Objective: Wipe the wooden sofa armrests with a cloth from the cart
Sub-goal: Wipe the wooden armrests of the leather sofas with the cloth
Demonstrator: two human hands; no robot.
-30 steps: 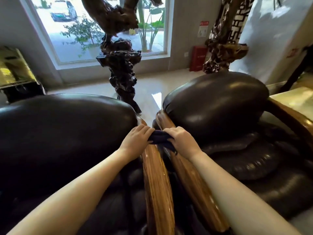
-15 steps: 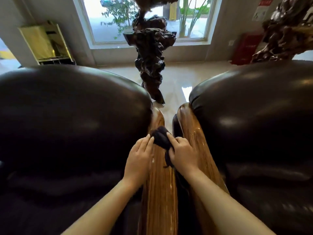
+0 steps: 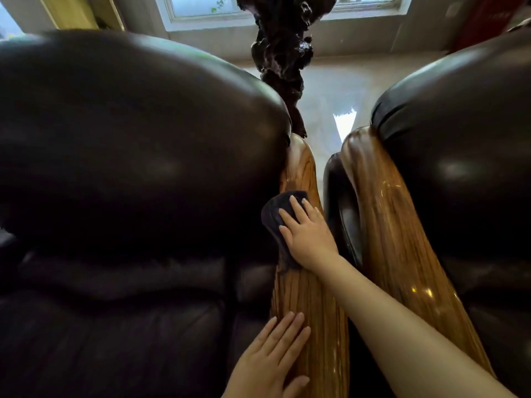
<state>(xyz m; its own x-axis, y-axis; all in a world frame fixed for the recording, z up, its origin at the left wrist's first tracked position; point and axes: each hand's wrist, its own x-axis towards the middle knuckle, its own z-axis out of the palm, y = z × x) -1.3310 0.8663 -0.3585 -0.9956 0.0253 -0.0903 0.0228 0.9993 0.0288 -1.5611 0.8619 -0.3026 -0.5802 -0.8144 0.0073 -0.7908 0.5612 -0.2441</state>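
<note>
Two glossy wooden armrests run side by side between two dark leather seats. My right hand [image 3: 306, 235] lies flat on a dark blue cloth [image 3: 274, 216], pressing it onto the left armrest [image 3: 311, 305] about halfway along. My left hand [image 3: 271, 360] rests flat and bare on the same armrest, nearer to me, with its fingers together. The right armrest [image 3: 393, 225] stands untouched beside my right forearm. No cart is in view.
A dark leather backrest [image 3: 129, 139] bulges at the left and another [image 3: 465, 145] at the right. Beyond the narrow gap between the armrests stands a dark gnarled wood sculpture [image 3: 283, 50] on a shiny pale floor, below a window.
My left hand let go of the cloth and slid back toward me along the left armrest. My right hand laid the cloth flat on that armrest. My head has leaned closer and lower.
</note>
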